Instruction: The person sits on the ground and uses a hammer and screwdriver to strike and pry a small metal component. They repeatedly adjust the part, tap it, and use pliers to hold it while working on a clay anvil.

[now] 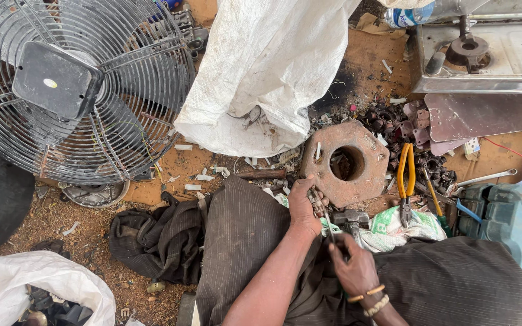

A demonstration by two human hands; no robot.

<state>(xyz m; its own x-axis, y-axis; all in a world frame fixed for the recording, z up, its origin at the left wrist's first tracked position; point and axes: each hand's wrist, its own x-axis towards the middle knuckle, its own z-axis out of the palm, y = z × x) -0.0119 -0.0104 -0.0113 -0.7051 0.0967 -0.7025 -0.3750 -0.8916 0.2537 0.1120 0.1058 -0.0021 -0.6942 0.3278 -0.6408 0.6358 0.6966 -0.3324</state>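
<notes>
Rusty metal fills the middle of the ground in front of you: an octagonal block (pixel 347 162) with a round hole lies flat on the dirt, just beyond your left hand (pixel 303 208). That hand's fingers are curled tight around a small dark part (pixel 316 202), held right at the block's near edge. Your right hand (pixel 353 268), with bead bracelets at the wrist, pinches a thin tool (pixel 328 226) whose shaft slants up to the part in your left hand; its fingers are closed narrow on the handle. Both hands work above your lap, over the brown striped cloth of your trousers (pixel 243 235).

Just right of the block lie pliers (pixel 406 181) with yellow handles, jaws pointing toward you, resting partly on a white printed bag (pixel 394 232). A screwdriver (pixel 435 202) with a yellow-green handle lies beside them, and a wrench (pixel 484 178) sits further right, near a blue-green case (pixel 509 223). A heap of small rusty parts (pixel 394 124) lies behind the pliers. A white sack (pixel 267 66) stands behind the block, and a black caged fan (pixel 74 84) lies well off to the left. A dark rag (pixel 158 238) is bunched by your left knee.
</notes>
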